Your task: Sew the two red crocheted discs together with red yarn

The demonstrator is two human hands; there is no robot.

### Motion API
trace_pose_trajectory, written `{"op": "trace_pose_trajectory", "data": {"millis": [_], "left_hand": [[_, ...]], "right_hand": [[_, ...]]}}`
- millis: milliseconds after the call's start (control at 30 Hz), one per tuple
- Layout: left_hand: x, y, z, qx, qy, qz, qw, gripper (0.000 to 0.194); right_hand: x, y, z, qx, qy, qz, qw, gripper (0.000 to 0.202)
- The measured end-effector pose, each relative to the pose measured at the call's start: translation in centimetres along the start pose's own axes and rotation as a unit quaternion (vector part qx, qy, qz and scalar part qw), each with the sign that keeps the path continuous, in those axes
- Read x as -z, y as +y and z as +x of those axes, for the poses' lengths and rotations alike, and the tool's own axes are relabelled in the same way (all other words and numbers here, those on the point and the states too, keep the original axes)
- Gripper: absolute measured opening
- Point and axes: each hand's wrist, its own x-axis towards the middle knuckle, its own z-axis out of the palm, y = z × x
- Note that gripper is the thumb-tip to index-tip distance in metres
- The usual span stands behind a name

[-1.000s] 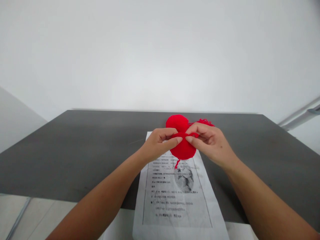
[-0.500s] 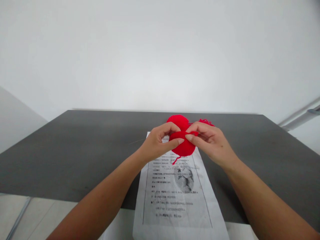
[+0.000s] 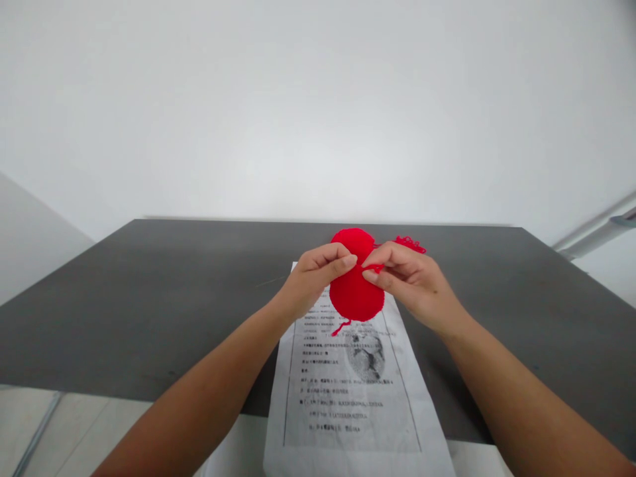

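Note:
A round red knitted piece [image 3: 356, 295] hangs flat from my left hand [image 3: 320, 271], whose thumb and forefinger pinch its upper edge. A short yarn tail dangles from the bottom of the piece. My right hand [image 3: 410, 275] pinches a short red yarn strand [image 3: 376, 268] close to that same edge, right of my left fingertips. Just behind the hands lies a red yarn ball [image 3: 353, 240], partly hidden. Loose curly red yarn [image 3: 410, 244] rests behind my right hand.
A printed sheet [image 3: 348, 411] with text and a grey picture lies under the hands and hangs over the front edge of the dark table [image 3: 149, 298]. A white wall stands behind the table. A grey metal tube is at the far right.
The knitted piece was folded over between my fingers; it now hangs open and flat, a little lower and left. My left thumb has moved up to its top edge. My right fingertips shifted slightly left.

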Motion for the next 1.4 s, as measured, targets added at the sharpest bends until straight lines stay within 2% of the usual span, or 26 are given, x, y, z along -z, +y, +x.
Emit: {"op": "trace_pose_trajectory", "data": {"millis": [200,367,467,733,1000,1200,1400], "left_hand": [[0.46,0.15,0.1,-0.01,-0.003,-0.003,1.0,0.032],[0.52,0.17,0.11,-0.023,-0.013,0.028,0.999,0.027],[0.49,0.31,0.08,-0.032,-0.021,0.055,0.998,0.026],[0.55,0.48,-0.02,-0.029,-0.022,0.078,0.996,0.028],[0.66,0.45,-0.07,-0.037,-0.03,0.103,0.994,0.029],[0.9,0.4,-0.19,-0.077,-0.033,0.161,0.983,0.02],[0.92,0.48,-0.18,-0.093,-0.029,0.195,0.976,0.02]], "right_hand": [[0.18,0.11,0.07,0.004,0.046,0.019,0.999,0.022],[0.25,-0.26,0.1,-0.008,0.021,-0.018,1.0,0.01],[0.17,-0.33,0.12,-0.014,0.009,-0.045,0.999,0.011],[0.23,-0.39,0.15,-0.052,0.0,0.007,0.999,0.018],[0.19,-0.52,0.17,-0.044,-0.005,-0.01,0.999,0.015],[0.24,-0.31,0.19,-0.015,0.003,-0.043,0.999,0.012],[0.19,-0.19,0.14,0.005,0.014,-0.066,0.998,0.012]]}}
